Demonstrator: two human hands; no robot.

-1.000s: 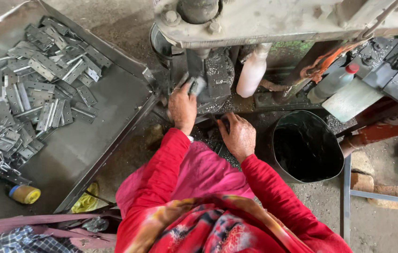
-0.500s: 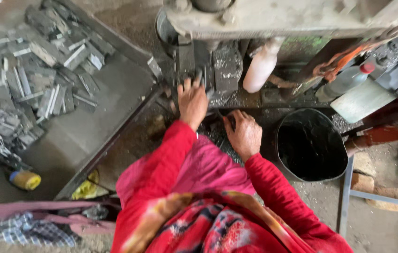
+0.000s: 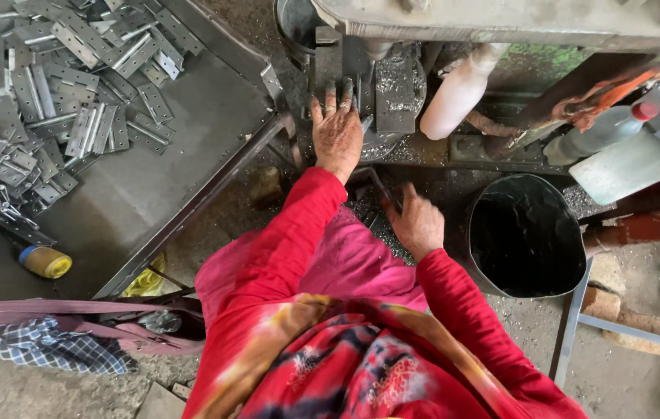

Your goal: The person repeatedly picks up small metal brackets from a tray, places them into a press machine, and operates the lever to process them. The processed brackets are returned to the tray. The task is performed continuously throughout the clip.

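Left hand [image 3: 337, 133] lies flat, fingers spread, on the press bed [image 3: 392, 85]; right hand [image 3: 417, 223] seemingly pinches something blurred.

A gritty concrete floor [image 3: 640, 380] lies beneath a grey metal tray table [image 3: 151, 194] and black bucket [image 3: 528, 237].

- You are in a small metalworking workshop, rough and grimy.
- In front of you stands a heavy grey press machine [image 3: 392, 85] caked with metal filings.
- To your left, a big steel tray [image 3: 182, 186] carries a heap of stamped metal hinge plates [image 3: 50, 101].
- A black bucket [image 3: 528, 237] sits by the machine on a bare, dusty concrete floor [image 3: 633, 372].
- Shavings lie scattered under the machine, and plastic bottles [image 3: 594, 136] lie beside it.
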